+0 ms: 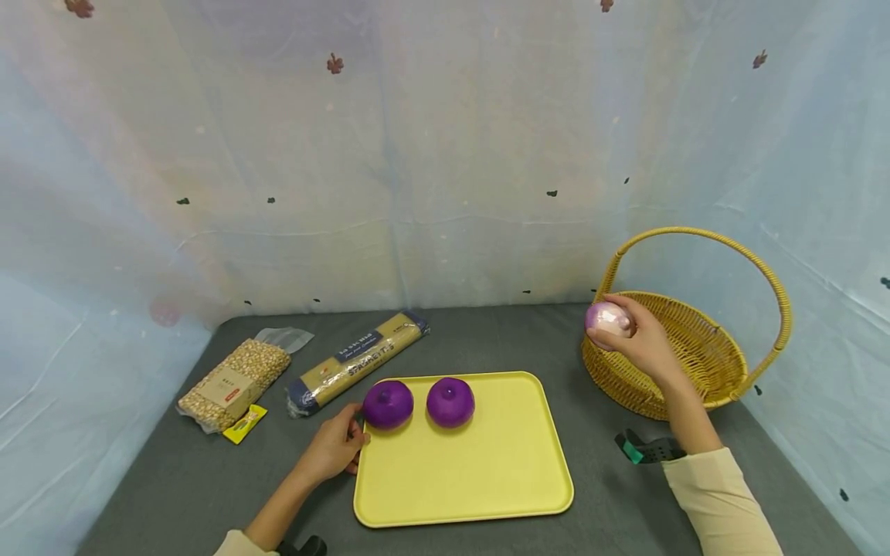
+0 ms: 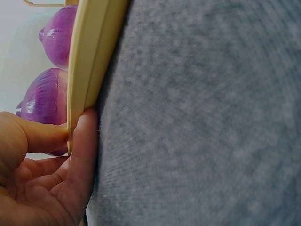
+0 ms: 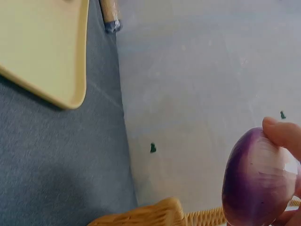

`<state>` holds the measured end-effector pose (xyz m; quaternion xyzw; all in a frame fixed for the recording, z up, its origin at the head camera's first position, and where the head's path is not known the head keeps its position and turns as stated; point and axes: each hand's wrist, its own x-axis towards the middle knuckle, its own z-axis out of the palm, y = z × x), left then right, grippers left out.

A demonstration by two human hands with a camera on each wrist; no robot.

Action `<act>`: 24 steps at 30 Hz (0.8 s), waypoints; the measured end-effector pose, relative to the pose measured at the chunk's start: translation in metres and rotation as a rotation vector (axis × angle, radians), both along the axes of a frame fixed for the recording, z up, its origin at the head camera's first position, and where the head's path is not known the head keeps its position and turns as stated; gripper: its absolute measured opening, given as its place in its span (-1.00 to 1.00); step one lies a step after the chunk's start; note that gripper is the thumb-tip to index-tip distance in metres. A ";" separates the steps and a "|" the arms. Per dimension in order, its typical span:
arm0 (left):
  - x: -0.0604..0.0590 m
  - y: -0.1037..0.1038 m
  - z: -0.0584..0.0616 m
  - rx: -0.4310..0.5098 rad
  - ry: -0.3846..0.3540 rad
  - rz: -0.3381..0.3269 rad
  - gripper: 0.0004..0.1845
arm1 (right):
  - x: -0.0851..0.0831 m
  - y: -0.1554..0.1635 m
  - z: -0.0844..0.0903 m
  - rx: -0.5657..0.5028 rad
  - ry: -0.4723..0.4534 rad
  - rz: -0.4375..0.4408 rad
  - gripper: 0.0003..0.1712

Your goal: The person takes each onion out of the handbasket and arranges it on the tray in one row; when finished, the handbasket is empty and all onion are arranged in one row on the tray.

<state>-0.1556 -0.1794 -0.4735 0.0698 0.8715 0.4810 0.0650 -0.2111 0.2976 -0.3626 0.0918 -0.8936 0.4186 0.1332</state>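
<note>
My right hand (image 1: 641,340) grips a purple and white onion (image 1: 608,321) above the left rim of a wicker basket (image 1: 626,390). In the right wrist view the same onion (image 3: 256,181) shows its pale underside, with fingers along its right. My left hand (image 1: 334,446) pinches the left edge of a yellow tray (image 1: 473,483), thumb above and fingers beneath, as the left wrist view shows. Two more purple onions sit on the tray: the left onion (image 1: 388,405) close to my left hand, the right onion (image 1: 450,401) beside it.
Left of the tray lie a pack of spaghetti (image 1: 358,361), a clear bag of pale beans or kernels (image 1: 236,382) and a small yellow packet (image 1: 245,424). A grey cloth (image 1: 487,340) covers the table. A pale curtain (image 1: 445,154) hangs behind, and the basket's tall handle (image 1: 702,235) arches upward.
</note>
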 end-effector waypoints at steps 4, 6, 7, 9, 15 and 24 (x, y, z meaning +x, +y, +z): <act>0.001 0.000 0.000 0.001 -0.006 -0.001 -0.53 | -0.001 -0.005 0.002 -0.001 -0.007 0.011 -0.23; 0.001 0.000 0.000 0.005 -0.008 -0.002 -0.53 | -0.003 -0.008 0.003 -0.005 -0.003 0.019 -0.23; 0.001 0.000 0.000 0.006 -0.011 -0.002 -0.53 | -0.003 -0.009 0.003 -0.008 -0.001 0.026 -0.23; 0.001 0.000 0.000 0.009 -0.015 -0.002 -0.52 | -0.003 -0.013 0.004 -0.010 0.005 0.036 -0.23; 0.000 0.000 0.001 0.004 -0.007 -0.003 -0.53 | 0.002 -0.028 0.010 -0.015 -0.001 0.061 -0.24; -0.001 -0.001 0.000 -0.001 -0.008 -0.006 -0.54 | 0.004 -0.046 0.011 -0.032 -0.010 0.113 -0.23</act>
